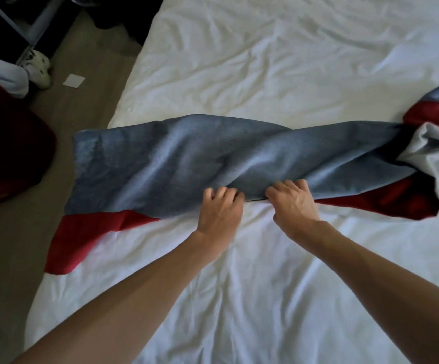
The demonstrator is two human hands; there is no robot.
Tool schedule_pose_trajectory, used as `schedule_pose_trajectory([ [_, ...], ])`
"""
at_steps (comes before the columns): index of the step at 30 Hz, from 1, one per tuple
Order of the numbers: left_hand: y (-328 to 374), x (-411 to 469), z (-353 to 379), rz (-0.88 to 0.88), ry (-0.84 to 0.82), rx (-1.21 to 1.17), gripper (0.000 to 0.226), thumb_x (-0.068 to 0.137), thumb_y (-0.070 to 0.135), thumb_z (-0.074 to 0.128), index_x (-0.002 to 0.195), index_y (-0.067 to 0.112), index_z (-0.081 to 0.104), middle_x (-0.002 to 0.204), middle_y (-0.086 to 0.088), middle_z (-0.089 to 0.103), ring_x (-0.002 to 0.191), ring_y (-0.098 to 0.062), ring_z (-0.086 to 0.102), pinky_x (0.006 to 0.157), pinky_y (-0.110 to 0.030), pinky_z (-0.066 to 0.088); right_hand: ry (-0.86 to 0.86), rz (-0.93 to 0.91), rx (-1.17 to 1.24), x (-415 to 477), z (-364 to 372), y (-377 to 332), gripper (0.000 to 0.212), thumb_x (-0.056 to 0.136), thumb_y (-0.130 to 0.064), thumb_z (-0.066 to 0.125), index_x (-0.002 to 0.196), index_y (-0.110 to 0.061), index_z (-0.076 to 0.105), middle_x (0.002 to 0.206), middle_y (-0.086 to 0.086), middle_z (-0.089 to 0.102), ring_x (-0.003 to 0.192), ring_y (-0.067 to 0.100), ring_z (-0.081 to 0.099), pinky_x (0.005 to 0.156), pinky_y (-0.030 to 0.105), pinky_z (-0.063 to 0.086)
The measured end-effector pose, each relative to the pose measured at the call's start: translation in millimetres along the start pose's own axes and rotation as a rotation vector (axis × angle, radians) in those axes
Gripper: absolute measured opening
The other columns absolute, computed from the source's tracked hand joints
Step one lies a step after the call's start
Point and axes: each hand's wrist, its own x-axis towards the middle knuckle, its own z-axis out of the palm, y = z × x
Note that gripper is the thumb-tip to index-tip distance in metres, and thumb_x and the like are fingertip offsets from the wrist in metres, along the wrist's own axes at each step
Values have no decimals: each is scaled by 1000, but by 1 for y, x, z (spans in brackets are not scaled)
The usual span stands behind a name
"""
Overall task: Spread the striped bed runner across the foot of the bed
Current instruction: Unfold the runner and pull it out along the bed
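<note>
Reaching in low over rumpled white bedding [239,298] with two bare forearms. Gripping the near edge of the striped bed runner [186,158] with the left hand [219,206], fingers curled down and bunching blue-grey cloth. Gripping the same edge with the right hand [291,203] just beside it, knuckles up, fingers hooked into the fold, thumb out of sight.

Draped crosswise over the bed, blue-grey band uppermost, red band showing along the near side. Hanging off the left edge of the mattress at one end. Twisted and heaped at the right end, pale underside turned up, nothing flat there yet. Rucked into soft ridges in the middle, right above the knuckles.

Beyond, more creased white bedding running to the top of view. Off to the left, grey-brown floor [87,114], with a dark red bundle [8,158] close by, a small white paper square [74,80], a white shoe [39,67], and dark clothing [123,19] heaped at the far corner.
</note>
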Motion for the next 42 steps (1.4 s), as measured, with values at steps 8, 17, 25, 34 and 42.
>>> schedule_pose_trajectory([
  [8,28,-15,-9,48,-17,39,20,60,5,73,59,20,59,57,5,56,63,-20,55,71,-37,44,-35,-63,33,-46,4,20,28,66,-6,62,92,-18,61,89,-2,61,88,22,54,84,33,29],
  [17,56,-48,-11,89,16,-74,28,55,-12,61,69,13,62,57,0,56,54,-23,52,68,-39,44,29,-57,99,-97,8,29,32,56,4,57,82,-15,64,75,-1,59,78,24,54,80,34,33],
  [25,77,-91,-10,143,103,-199,30,63,-10,68,82,12,69,64,-1,60,56,-22,55,60,-34,44,71,-19,58,-148,10,28,33,54,5,56,76,-17,63,70,-6,56,74,20,51,77,29,30],
  [34,85,-117,-18,53,53,-209,20,74,0,68,86,15,64,79,-3,57,71,-22,54,66,-38,45,40,6,-38,-173,13,18,24,72,-1,63,90,-17,65,85,-2,58,83,22,51,82,31,37],
  [42,91,-142,-1,59,-5,-183,16,80,9,65,95,11,68,84,-4,63,77,-24,58,68,-39,47,164,120,-68,-204,38,27,42,59,3,79,96,-8,61,91,8,56,77,28,50,71,37,43],
])
